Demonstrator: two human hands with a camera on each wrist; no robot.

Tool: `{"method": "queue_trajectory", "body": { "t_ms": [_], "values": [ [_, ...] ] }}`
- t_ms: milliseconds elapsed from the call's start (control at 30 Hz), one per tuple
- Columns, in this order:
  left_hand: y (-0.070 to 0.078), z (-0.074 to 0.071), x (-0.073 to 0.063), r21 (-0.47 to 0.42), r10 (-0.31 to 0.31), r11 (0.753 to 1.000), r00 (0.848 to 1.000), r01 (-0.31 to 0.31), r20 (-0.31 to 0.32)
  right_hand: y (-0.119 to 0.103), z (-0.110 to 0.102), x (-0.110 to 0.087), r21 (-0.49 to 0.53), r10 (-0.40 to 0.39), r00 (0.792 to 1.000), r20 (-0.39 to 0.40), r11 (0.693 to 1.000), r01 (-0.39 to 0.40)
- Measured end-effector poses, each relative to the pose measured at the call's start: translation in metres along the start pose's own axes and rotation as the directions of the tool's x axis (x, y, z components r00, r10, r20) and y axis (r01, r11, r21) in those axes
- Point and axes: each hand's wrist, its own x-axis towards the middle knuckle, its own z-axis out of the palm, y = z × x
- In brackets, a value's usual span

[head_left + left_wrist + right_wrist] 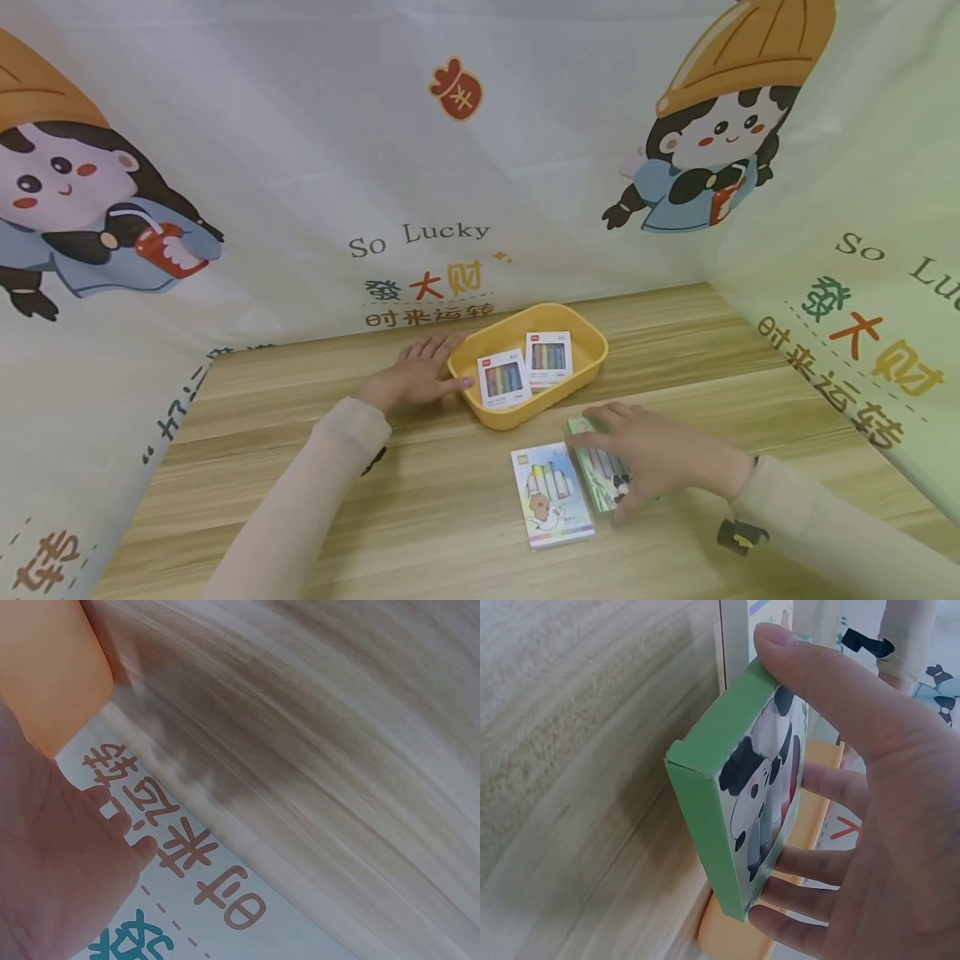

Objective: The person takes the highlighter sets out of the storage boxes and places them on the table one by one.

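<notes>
My left hand point(420, 375) lies at the left end of a yellow plastic basket point(597, 361). Its thumb touches the rim, and the other fingers stretch along the outside, fairly straight. My right hand point(645, 450) grips a green box of markers with a panda print point(705, 825), the thumb on one edge and fingers at the opposite side. Part of this box is hidden under the hand in the head view. Just left of it, a white and blue marker box point(551, 496) lies flat on the table. Two small white crayon boxes point(504, 382) lean inside the basket.
The wood-grain table point(420, 533) meets a white printed cloth point(300, 167) behind the basket. More printed cloth hangs at the left and right sides.
</notes>
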Motion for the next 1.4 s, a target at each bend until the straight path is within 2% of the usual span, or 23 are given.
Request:
{"method": "queue_trajectory", "body": {
  "t_ms": [233,433,633,867,1400],
  "values": [
    [0.001,0.0,0.0,0.0,-0.003,1.0,1.0,0.003,0.002,-0.002,0.005,-0.002,0.022,-0.006,1.0,-0.005,1.0,0.006],
    [-0.008,0.008,0.007,-0.012,0.005,1.0,1.0,-0.005,-0.01,-0.003,0.008,-0.003,0.013,-0.006,1.0,-0.009,1.0,0.006],
    [-0.005,0.005,0.005,-0.016,0.003,1.0,1.0,-0.003,-0.008,-0.003,0.011,-0.003,0.031,-0.006,1.0,-0.006,1.0,0.006],
    [-0.011,0.009,0.01,-0.012,-0.006,1.0,1.0,0.006,-0.002,-0.004,0.014,-0.003,0.028,0.002,1.0,-0.001,1.0,-0.002],
    [-0.011,0.01,0.012,-0.003,-0.011,1.0,1.0,0.011,0.002,-0.006,0.016,-0.001,0.035,0.004,1.0,0.016,0.999,-0.004]
  ]
}}
